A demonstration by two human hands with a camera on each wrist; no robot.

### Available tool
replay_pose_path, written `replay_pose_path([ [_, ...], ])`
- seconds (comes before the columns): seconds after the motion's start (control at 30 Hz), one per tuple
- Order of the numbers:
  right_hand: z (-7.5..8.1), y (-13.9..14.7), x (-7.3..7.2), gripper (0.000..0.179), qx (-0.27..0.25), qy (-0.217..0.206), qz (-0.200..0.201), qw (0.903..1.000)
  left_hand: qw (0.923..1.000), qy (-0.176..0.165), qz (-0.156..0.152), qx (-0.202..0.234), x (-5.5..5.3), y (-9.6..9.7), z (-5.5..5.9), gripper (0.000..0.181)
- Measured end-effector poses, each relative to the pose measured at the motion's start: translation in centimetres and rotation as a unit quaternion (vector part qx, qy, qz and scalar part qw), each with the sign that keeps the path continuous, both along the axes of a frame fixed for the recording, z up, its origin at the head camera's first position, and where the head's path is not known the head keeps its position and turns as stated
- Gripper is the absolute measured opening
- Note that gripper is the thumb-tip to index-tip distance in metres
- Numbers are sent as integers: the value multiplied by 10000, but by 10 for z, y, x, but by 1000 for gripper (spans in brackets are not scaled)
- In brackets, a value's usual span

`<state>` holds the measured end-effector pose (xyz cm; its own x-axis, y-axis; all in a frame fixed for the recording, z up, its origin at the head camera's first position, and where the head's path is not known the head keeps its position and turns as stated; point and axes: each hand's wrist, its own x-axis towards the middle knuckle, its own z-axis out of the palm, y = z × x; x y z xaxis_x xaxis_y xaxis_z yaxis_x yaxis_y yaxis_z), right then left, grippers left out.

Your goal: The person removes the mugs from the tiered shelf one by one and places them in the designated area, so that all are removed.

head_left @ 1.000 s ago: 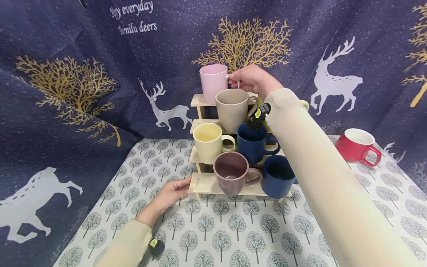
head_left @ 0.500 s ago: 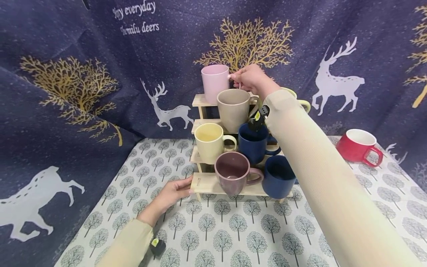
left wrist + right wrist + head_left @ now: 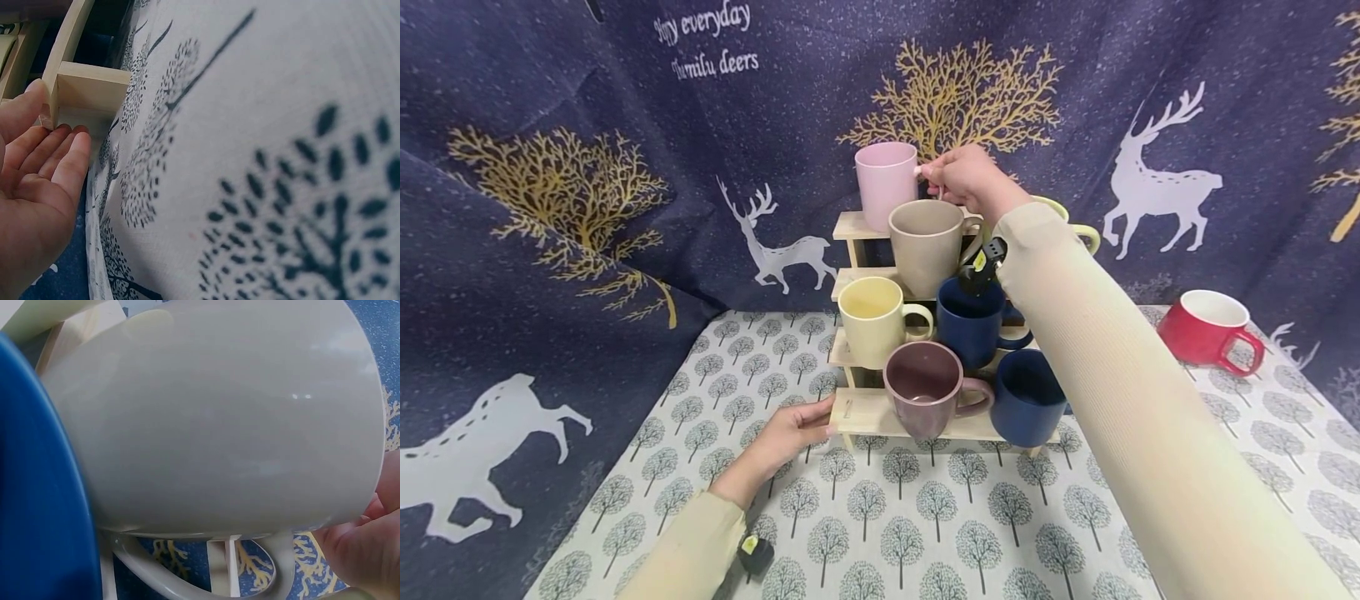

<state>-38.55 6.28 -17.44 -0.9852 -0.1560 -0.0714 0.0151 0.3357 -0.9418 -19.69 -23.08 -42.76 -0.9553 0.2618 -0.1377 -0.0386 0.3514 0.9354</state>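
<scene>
A tiered wooden rack point(image 3: 867, 412) stands on the table. My left hand point(image 3: 786, 433) grips the left end of its lowest shelf; in the left wrist view the thumb lies on one face of the board and the fingers on the other. At the top left, my right hand point(image 3: 967, 177) pinches the handle of a pink mug point(image 3: 886, 187), held upright over the top shelf. A taupe mug point(image 3: 922, 246) stands just below that hand and fills most of the right wrist view, hiding the pink mug there.
Lower shelves hold a pale yellow mug point(image 3: 868, 325), a mauve mug point(image 3: 917, 392) and two navy mugs, one at the front right point(image 3: 1026, 400). A yellow-green mug point(image 3: 1086, 237) is partly behind my right sleeve. A red mug point(image 3: 1206, 329) stands on the table at right.
The pink mug has risen very slightly, still held by its handle in my right hand. My left hand keeps its grip on the shelf. The whole view has shifted a little.
</scene>
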Motion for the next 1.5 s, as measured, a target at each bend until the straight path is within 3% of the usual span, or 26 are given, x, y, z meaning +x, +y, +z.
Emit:
replay_pose_path([
  [1.13, 19, 0, 3, 18, -237, 199, 87, 9995, 10000, 41, 17, -83, -1, 1, 0, 59],
  [1.5, 28, 5, 6, 19, -557, 327, 103, 9979, 10000, 35, -4, -49, -1, 1, -1, 59],
])
